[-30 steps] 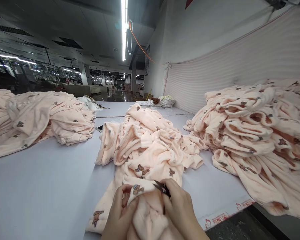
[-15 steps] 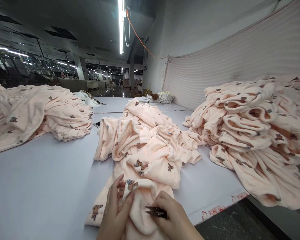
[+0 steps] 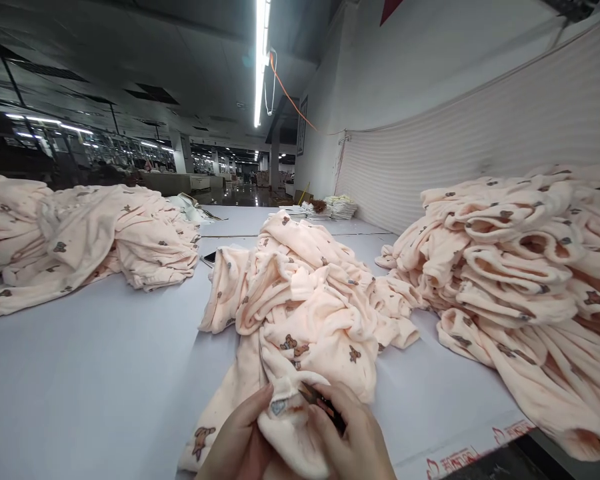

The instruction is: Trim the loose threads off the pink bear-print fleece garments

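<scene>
A peach fleece garment (image 3: 300, 313) printed with small brown bears lies heaped on the white table (image 3: 95, 373) in front of me. My left hand (image 3: 240, 443) pinches a fold of its near edge at the bottom of the view. My right hand (image 3: 353, 440) is closed around small dark thread snips (image 3: 320, 402), whose blades point left at the pinched fold. Both hands press against the same bunched bit of fabric.
A tall stack of the same peach garments (image 3: 520, 273) fills the right side, spilling toward the table's front edge. Another pile (image 3: 80, 233) sits at the far left. Small white stacks (image 3: 330, 208) lie at the far end by a striped wall covering (image 3: 480, 133).
My right hand has moved the snips up from the lower fold to the top of the bunched fabric. My left hand has shifted its pinch on the fold.
</scene>
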The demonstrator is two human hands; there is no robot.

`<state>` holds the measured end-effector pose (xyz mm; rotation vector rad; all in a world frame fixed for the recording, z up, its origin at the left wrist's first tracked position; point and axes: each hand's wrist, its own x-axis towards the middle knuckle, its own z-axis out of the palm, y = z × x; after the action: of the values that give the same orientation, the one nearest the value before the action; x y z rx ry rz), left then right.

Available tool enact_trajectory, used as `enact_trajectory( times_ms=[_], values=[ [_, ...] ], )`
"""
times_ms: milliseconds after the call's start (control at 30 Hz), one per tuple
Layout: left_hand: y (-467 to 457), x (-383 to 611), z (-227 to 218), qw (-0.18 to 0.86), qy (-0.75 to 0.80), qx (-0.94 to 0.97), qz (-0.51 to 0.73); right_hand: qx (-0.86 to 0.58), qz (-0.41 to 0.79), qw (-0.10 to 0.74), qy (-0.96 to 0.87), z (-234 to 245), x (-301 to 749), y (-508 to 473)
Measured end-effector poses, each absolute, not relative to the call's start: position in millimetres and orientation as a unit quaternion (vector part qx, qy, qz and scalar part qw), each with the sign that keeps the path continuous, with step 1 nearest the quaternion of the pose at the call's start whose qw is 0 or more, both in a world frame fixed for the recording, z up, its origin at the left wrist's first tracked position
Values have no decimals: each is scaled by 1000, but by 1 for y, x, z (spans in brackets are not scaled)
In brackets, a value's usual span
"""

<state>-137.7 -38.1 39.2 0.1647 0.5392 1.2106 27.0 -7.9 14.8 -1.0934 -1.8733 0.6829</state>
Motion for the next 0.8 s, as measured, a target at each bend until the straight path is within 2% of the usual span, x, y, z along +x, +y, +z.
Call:
enact_trajectory(
  times_ms=[233, 600, 700, 800],
  values=[
    [-36, -142, 32, 828, 137, 75, 539, -435, 333, 388, -741, 30, 30, -2],
    [-40, -137, 36, 838, 106, 129, 519, -421, 349, 392, -740, 39, 29, 2],
    [-40, -135, 39, 817, 114, 159, 543, -419, 301, 387, -764, 40, 34, -2],
    [-39, -131, 43, 806, 138, 186, 545, -404, 191, 338, -828, 42, 38, -10]
  ],
)
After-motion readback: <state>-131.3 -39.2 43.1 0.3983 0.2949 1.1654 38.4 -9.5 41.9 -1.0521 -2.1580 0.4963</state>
